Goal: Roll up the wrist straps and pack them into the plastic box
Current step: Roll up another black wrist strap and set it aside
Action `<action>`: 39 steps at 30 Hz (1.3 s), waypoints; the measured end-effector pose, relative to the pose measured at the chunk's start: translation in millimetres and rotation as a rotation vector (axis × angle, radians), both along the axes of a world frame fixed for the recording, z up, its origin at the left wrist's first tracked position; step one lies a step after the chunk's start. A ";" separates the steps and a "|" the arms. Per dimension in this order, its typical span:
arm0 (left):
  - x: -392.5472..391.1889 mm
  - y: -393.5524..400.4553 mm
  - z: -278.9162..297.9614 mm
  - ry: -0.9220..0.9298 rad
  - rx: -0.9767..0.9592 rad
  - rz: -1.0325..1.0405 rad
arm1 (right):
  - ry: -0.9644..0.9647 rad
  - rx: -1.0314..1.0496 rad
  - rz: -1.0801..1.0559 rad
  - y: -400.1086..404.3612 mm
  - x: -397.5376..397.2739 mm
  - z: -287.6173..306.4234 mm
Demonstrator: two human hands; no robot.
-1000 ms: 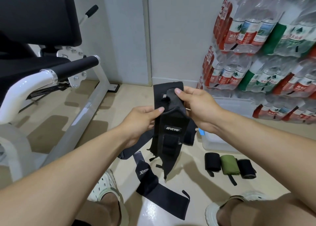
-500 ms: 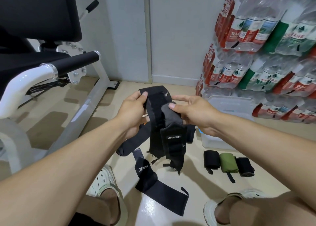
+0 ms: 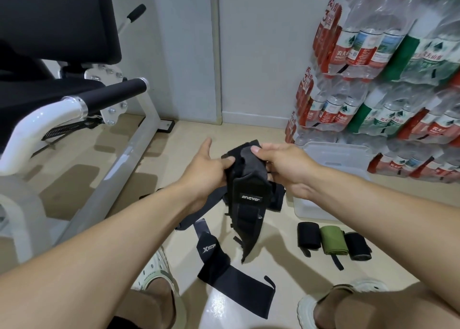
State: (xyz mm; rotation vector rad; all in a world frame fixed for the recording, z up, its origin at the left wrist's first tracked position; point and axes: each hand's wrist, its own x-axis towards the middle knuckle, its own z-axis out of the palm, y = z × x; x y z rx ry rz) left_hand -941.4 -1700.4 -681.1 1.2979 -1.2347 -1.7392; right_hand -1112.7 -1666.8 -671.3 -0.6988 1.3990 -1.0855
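I hold a black wrist strap (image 3: 250, 204) with a white logo in front of me, above the floor. My left hand (image 3: 206, 169) pinches its top left edge with the thumb, index finger stretched out. My right hand (image 3: 283, 166) grips the folded top from the right. The strap's tail hangs down to a frayed point. Another black strap (image 3: 224, 266) lies flat on the floor below. Three rolled straps, black (image 3: 308, 235), green (image 3: 333, 240) and black (image 3: 357, 246), lie side by side to the right. The clear plastic box (image 3: 336, 154) stands behind my right hand.
A white gym machine frame (image 3: 104, 179) with a black padded handle (image 3: 114, 95) fills the left. Stacked packs of water bottles (image 3: 388, 84) rise at the right against the wall. My feet in pale sandals (image 3: 154, 276) are at the bottom.
Both hands have lowered the strap and shifted along its top. My left thumb now pinches the strap's upper left edge, and my right hand has curled over the folded top.
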 end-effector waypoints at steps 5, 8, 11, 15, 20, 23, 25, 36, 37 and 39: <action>-0.5 -8.6 -7.7 -0.051 -0.172 0.079 | 0.017 -0.024 0.038 -0.8 -4.9 -1.5; 1.6 -13.6 -10.1 -0.069 -0.249 0.126 | 0.034 -0.040 0.087 2.5 -1.1 -4.0; 1.9 -11.2 -8.2 -0.088 -0.279 0.122 | 0.059 -0.062 0.090 3.8 5.4 -9.2; 2.9 -11.1 -7.4 -0.070 -0.249 0.115 | 0.084 -0.117 0.070 4.3 7.1 -10.9; 3.4 -12.1 -2.0 0.005 -0.198 0.164 | 0.148 -0.161 0.085 6.7 10.6 -13.3; 2.4 -7.4 3.6 0.053 -0.183 0.153 | 0.177 -0.162 0.086 7.2 12.7 -15.0; 2.6 -5.5 5.5 0.081 -0.158 0.142 | 0.190 -0.159 0.084 7.2 12.1 -15.7; 5.7 -3.4 10.0 0.061 -0.166 0.073 | 0.347 -0.148 0.069 6.6 7.5 -12.7; 5.6 -3.6 10.1 0.056 -0.171 0.075 | 0.388 -0.153 0.059 6.9 7.5 -12.3; 4.8 -3.5 10.8 0.044 -0.178 0.082 | 0.509 -0.180 0.032 7.7 7.2 -11.5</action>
